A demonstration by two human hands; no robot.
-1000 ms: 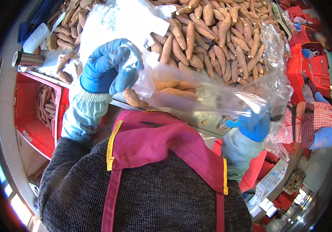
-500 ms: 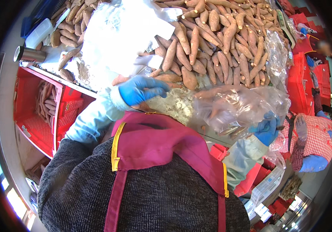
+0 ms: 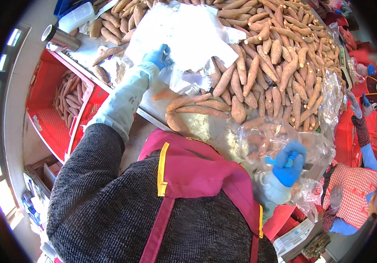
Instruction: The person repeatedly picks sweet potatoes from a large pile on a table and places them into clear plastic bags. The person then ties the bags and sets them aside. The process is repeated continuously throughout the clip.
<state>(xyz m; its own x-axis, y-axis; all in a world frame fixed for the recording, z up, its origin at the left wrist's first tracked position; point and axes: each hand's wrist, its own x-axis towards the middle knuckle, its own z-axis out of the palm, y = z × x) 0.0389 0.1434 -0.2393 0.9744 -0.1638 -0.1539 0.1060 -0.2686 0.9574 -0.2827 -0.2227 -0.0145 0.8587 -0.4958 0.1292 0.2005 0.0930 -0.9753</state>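
Observation:
My left hand (image 3: 157, 58), in a blue glove, reaches onto a bright pile of white plastic bags (image 3: 192, 33), its fingers partly bent and apart. Closer to me, several loose sweet potatoes (image 3: 197, 110) lie on the table by my apron. In my right hand (image 3: 288, 168), also gloved in blue, is a small blue tool (image 3: 271, 161) whose kind I cannot make out; the fingers are curled round it. Just beyond that hand spreads a clear plastic bag (image 3: 263, 136), with sweet potatoes showing through it.
A large heap of sweet potatoes (image 3: 280, 65) covers the table's far side. At left stand a steel tumbler (image 3: 61, 38), a clear plastic container (image 3: 76, 17) and a red crate (image 3: 43, 109) holding sweet potatoes. A co-worker in a checked garment (image 3: 350, 188) is at right, near red crates.
My left hand has moved away from me onto the white bags, uncovering the near sweet potatoes. My right hand has turned, so the blue tool shows. The view has shifted left.

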